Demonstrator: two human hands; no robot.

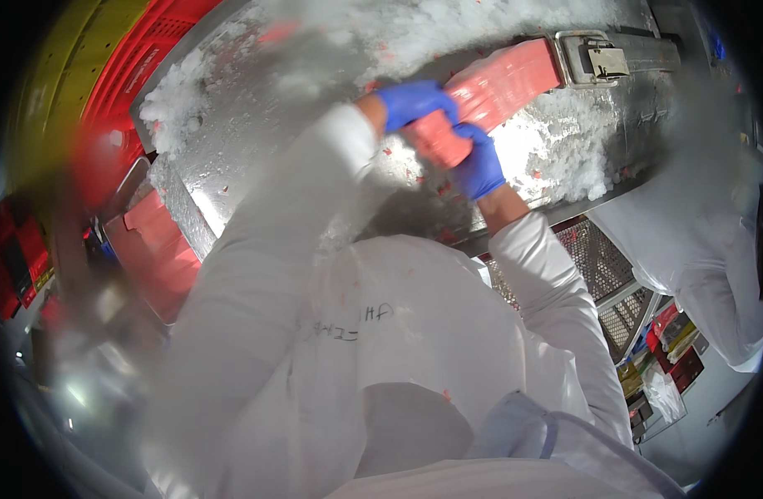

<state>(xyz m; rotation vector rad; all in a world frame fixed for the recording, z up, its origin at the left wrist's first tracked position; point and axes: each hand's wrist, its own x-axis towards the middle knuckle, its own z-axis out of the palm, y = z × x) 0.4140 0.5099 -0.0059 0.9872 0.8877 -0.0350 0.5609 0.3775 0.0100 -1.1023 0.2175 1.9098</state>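
A long pinkish-red slab (pixel 514 76) that looks like frozen fish or meat lies slantwise across a metal worktop (pixel 281 108). Both my hands, in blue gloves, are at its near left end. My left hand (pixel 414 104) bends over the far side of that end, fingers closed on it. Closed against the right side of the same end is my right hand (pixel 479 164). A blunt end part (pixel 438 140) shows between the hands; whether it is separate from the slab I cannot tell. The slab's far end meets a metal frame with a latch (pixel 599 60).
White icy shavings (pixel 564 154) with red bits cover parts of the worktop. Red (pixel 140 58) and yellow crates (pixel 65 91) stand at left, above a tray with pink slabs (pixel 161 241). Perforated metal (pixel 593 249) sits below right, near a person in white (pixel 689 249).
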